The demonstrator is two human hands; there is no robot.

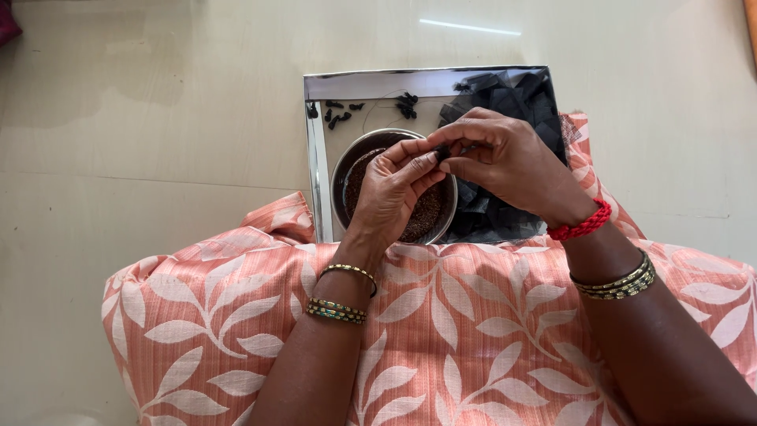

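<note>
Fingertips: your thumbs and forefingers meet over the bowl, pinched together on a small black piece (442,151) held between both hands.
Left hand (394,189): palm turned up toward you, fingers curled in, tips closed on the near end of the piece; wrist rises from your lap with two bangles on it.
Right hand (505,158): arched over from the right, knuckles up, fingers folded down tight on the same piece; red thread band and bangles at the wrist.
Bowl (343,170): round steel, just under your hands, filled with dark brown seeds (426,217).
Tray (378,83): shiny steel rectangle holding the bowl, with little black bits (335,118) scattered along its far side.
Black pieces (512,95): a loose heap filling the tray's right part, behind your right hand.
Cloth (441,315): peach with white leaves, across your lap, the tray's near edge against it.
</note>
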